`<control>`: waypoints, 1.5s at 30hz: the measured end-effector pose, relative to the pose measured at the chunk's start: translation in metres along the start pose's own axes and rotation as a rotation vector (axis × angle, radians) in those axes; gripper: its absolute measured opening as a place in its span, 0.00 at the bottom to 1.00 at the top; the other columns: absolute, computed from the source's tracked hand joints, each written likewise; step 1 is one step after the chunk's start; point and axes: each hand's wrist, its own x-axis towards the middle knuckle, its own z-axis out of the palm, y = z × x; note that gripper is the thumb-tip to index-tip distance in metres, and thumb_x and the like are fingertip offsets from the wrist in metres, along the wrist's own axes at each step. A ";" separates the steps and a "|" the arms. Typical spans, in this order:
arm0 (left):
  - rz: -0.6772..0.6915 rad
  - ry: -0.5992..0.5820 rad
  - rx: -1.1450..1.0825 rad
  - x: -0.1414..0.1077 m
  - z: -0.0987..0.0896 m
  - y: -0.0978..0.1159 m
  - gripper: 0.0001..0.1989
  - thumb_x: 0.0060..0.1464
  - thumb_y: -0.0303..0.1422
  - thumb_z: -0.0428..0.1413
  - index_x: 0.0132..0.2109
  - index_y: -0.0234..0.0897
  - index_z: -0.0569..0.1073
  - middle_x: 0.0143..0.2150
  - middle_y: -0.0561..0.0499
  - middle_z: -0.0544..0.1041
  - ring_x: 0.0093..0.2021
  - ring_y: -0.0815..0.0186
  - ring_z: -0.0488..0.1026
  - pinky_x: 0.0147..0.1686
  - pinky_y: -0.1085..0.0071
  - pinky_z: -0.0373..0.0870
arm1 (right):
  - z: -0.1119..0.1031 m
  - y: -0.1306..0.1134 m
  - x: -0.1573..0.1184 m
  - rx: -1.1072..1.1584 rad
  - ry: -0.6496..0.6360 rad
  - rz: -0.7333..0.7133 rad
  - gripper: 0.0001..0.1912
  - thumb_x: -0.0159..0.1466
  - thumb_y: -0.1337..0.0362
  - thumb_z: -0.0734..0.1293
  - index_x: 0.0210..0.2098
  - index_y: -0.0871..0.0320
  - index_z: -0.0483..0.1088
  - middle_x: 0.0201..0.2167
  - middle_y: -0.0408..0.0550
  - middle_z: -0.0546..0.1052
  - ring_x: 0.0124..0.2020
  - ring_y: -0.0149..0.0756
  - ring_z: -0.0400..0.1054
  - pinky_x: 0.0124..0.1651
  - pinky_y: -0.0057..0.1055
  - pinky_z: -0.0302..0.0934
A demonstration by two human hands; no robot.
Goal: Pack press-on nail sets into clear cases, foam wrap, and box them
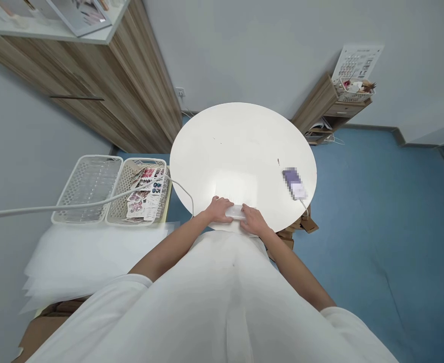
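At the near edge of the white round table [244, 131], both hands hold a small whitish, translucent box-like packet [235, 212]. My left hand [219, 209] is closed on its left end, and my right hand [253, 220] grips the right end. Just beyond the packet, a thin, pale translucent sheet [236, 185] appears to lie flat on the tabletop; glare blurs its outline. Whether the packet and this sheet are joined I cannot tell. The underside of the packet is hidden.
A phone-like object [293, 182], pixelated, lies at the table's right with a cable. To the left stand a basket of clear plastic cases [93, 184], a basket of printed cards [144, 194] and stacked white sheets [93, 257]. A white cable [74, 206] crosses above the baskets. Cardboard [309, 224] lies below right.
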 end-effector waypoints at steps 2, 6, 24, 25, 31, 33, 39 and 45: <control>-0.026 -0.027 -0.043 0.000 -0.002 0.000 0.26 0.46 0.47 0.52 0.50 0.41 0.69 0.46 0.45 0.72 0.48 0.54 0.67 0.51 0.55 0.52 | -0.004 0.002 -0.003 0.028 0.023 0.000 0.22 0.60 0.61 0.59 0.52 0.61 0.59 0.58 0.56 0.62 0.56 0.45 0.58 0.56 0.43 0.52; -0.063 -0.016 -0.155 0.002 -0.010 -0.005 0.23 0.52 0.49 0.46 0.48 0.43 0.71 0.49 0.47 0.70 0.48 0.57 0.67 0.49 0.60 0.57 | -0.019 0.006 0.004 0.109 0.084 0.013 0.19 0.62 0.58 0.58 0.49 0.60 0.64 0.59 0.55 0.61 0.60 0.45 0.52 0.59 0.42 0.48; -0.513 0.257 -0.442 0.008 0.004 -0.051 0.13 0.52 0.36 0.47 0.22 0.38 0.58 0.21 0.54 0.61 0.23 0.68 0.60 0.25 0.72 0.53 | -0.033 0.031 0.059 0.468 0.054 0.442 0.12 0.59 0.57 0.60 0.40 0.56 0.65 0.35 0.45 0.72 0.34 0.34 0.64 0.35 0.29 0.58; -0.524 0.255 -0.420 0.008 0.004 -0.050 0.13 0.51 0.36 0.48 0.22 0.38 0.58 0.21 0.54 0.61 0.24 0.68 0.60 0.25 0.72 0.53 | -0.031 0.030 0.061 0.453 0.068 0.465 0.12 0.59 0.57 0.60 0.39 0.56 0.65 0.34 0.45 0.72 0.34 0.34 0.64 0.35 0.29 0.57; -0.635 0.176 -0.303 0.007 0.001 -0.043 0.08 0.52 0.35 0.48 0.28 0.39 0.65 0.27 0.51 0.70 0.29 0.64 0.67 0.24 0.71 0.56 | -0.022 0.026 0.067 0.367 0.125 0.519 0.14 0.59 0.58 0.59 0.41 0.58 0.65 0.35 0.48 0.70 0.35 0.37 0.64 0.38 0.31 0.58; -0.654 0.187 -0.217 0.006 0.000 -0.038 0.07 0.52 0.33 0.48 0.36 0.38 0.68 0.32 0.48 0.73 0.33 0.62 0.69 0.28 0.70 0.60 | -0.020 0.026 0.065 0.385 0.161 0.523 0.17 0.58 0.57 0.59 0.44 0.58 0.65 0.39 0.51 0.69 0.40 0.39 0.64 0.42 0.33 0.59; -0.321 0.371 0.138 0.008 0.000 -0.011 0.27 0.51 0.28 0.47 0.60 0.35 0.56 0.61 0.41 0.59 0.58 0.54 0.58 0.51 0.61 0.57 | -0.014 0.030 0.045 0.471 0.371 0.644 0.34 0.56 0.54 0.62 0.58 0.61 0.52 0.56 0.59 0.58 0.59 0.48 0.50 0.58 0.42 0.49; -0.053 0.157 0.103 0.025 0.010 0.004 0.24 0.52 0.33 0.49 0.57 0.40 0.61 0.64 0.43 0.54 0.62 0.52 0.52 0.54 0.57 0.54 | -0.011 0.024 0.047 0.633 0.271 0.710 0.44 0.51 0.56 0.66 0.62 0.61 0.43 0.60 0.61 0.53 0.59 0.46 0.53 0.57 0.41 0.54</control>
